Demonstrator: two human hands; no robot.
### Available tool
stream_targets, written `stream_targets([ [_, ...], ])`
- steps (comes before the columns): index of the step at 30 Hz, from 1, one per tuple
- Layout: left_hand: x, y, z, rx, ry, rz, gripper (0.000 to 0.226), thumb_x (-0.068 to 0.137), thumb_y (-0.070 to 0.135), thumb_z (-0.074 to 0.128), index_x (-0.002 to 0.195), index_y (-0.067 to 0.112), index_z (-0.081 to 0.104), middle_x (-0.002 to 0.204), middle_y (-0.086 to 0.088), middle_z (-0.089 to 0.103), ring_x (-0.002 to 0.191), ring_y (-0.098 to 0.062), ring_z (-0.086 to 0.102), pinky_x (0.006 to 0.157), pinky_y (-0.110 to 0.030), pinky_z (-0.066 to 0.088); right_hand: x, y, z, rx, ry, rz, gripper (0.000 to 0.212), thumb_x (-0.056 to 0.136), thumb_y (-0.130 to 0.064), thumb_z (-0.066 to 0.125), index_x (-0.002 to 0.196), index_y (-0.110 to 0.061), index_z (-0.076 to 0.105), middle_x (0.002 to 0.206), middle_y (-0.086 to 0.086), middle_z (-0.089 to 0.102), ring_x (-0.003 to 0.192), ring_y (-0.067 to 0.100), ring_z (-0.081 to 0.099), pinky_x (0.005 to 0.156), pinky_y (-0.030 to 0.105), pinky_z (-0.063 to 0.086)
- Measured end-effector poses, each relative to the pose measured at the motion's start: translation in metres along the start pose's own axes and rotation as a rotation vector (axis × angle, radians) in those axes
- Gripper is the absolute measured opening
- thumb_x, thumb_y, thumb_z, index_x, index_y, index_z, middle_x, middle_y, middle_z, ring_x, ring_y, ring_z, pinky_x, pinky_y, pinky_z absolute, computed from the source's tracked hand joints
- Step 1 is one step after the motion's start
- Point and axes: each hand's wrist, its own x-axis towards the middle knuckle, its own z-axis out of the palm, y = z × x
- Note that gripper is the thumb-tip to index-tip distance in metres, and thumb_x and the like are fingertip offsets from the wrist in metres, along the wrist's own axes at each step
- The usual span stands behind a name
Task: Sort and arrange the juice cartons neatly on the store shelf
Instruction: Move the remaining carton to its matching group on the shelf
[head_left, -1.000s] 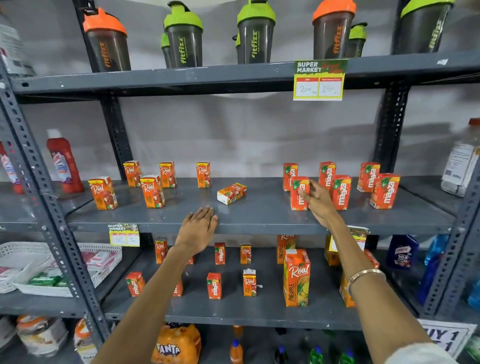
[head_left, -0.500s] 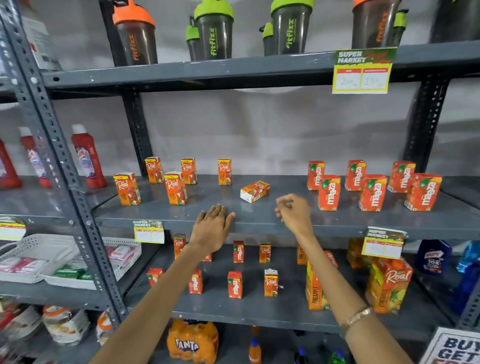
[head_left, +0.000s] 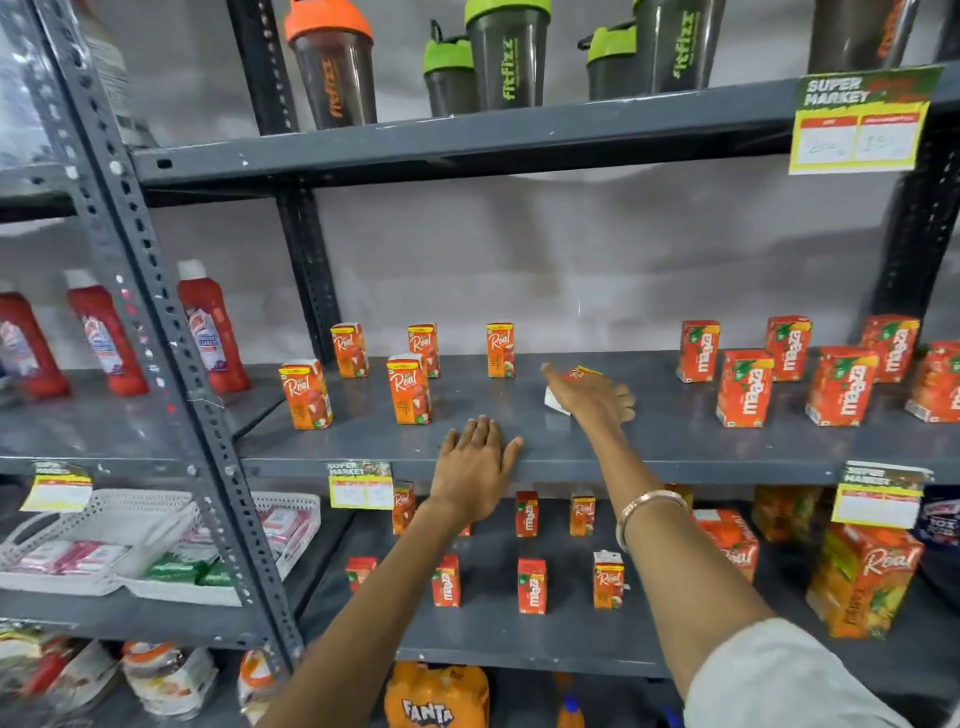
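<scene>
Here five Real cartons (head_left: 409, 388) stand upright; right hand (head_left: 589, 397) grips the toppled carton (head_left: 555, 404), left hand (head_left: 475, 467) lies flat, fingers spread.

i see a painted grey metal shelf (head_left: 649, 441), smooth with a dull sheen. the juice cartons (head_left: 409, 389) look like glossy printed card. the shaker bottles (head_left: 332, 67) are smoky translucent plastic, the price tag (head_left: 860, 122) paper, the bangle (head_left: 647, 506) polished metal.

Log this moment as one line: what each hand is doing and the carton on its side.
left hand: flat on middle shelf edge | right hand: over tipped carton, grip unclear | tipped carton: on its side, between Real and Maaza groups
</scene>
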Motion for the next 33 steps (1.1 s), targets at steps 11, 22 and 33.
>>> stream_targets([
  [11, 0.004, -0.005, 0.007, -0.014, 0.034, 0.018, 0.075, 0.100, 0.057, 0.003, 0.154, 0.011, 0.025, 0.165, -0.010, 0.019, 0.153, -0.024, 0.015, 0.122, -0.044, 0.005, 0.011, 0.004, 0.016, 0.245, -0.004, -0.184, 0.050, 0.091, -0.040, 0.061, 0.118, 0.001, 0.058, 0.133, 0.023, 0.053, 0.125, 0.041, 0.054, 0.104, 0.043, 0.046],
  [22, 0.001, -0.002, 0.005, 0.001, 0.021, 0.007, 0.069, 0.102, 0.056, 0.007, 0.155, 0.014, 0.022, 0.166, -0.007, 0.015, 0.153, -0.024, 0.013, 0.122, -0.043, 0.003, -0.030, 0.026, -0.039, 0.863, -0.437, -0.336, 0.048, 0.070, -0.010, 0.090, 0.110, -0.020, 0.065, 0.115, 0.014, 0.074, 0.103, 0.028, 0.074, 0.081, 0.036, 0.061],
  [33, 0.000, 0.001, -0.002, -0.073, 0.010, -0.016, 0.067, 0.103, 0.053, 0.013, 0.152, 0.010, 0.030, 0.164, -0.009, 0.023, 0.152, -0.024, 0.018, 0.123, -0.047, 0.008, -0.119, 0.014, -0.106, 1.095, -0.690, -0.396, 0.045, 0.096, -0.054, 0.042, 0.134, -0.029, 0.049, 0.128, 0.003, 0.066, 0.111, 0.025, 0.068, 0.080, 0.039, 0.062],
])
